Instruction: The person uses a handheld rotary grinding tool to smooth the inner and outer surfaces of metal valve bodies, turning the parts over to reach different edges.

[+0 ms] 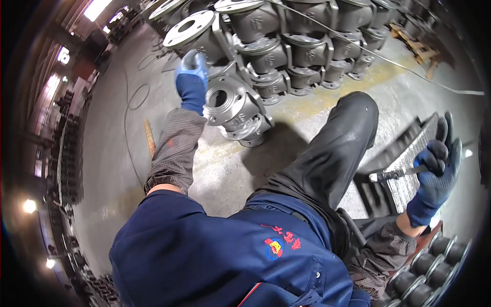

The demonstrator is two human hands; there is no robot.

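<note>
My left hand (192, 77), in a blue glove with grey fingertips, is raised at the front of a stack of grey flanged metal castings (263, 23). Its fingers are bent and apart from the thumb, and I see nothing between them. Just to its right stands a flanged casting (225, 100) with a round bore, on top of another. Out to the right, my right hand (437, 166), in a blue and dark grey glove, grips a slim tool with a pale tip (391, 175). Some fingers curl round it while others stretch upward. The tool's exact kind is unclear.
Beyond my bent knee (353, 115), castings are stacked in rows. A cable (378, 55) crosses over them toward the right. A dark slatted piece with a light mat (409, 158) lies beside my right hand. Several dark round parts (432, 266) sit lower right. A wooden pallet (414, 43) is farther back.
</note>
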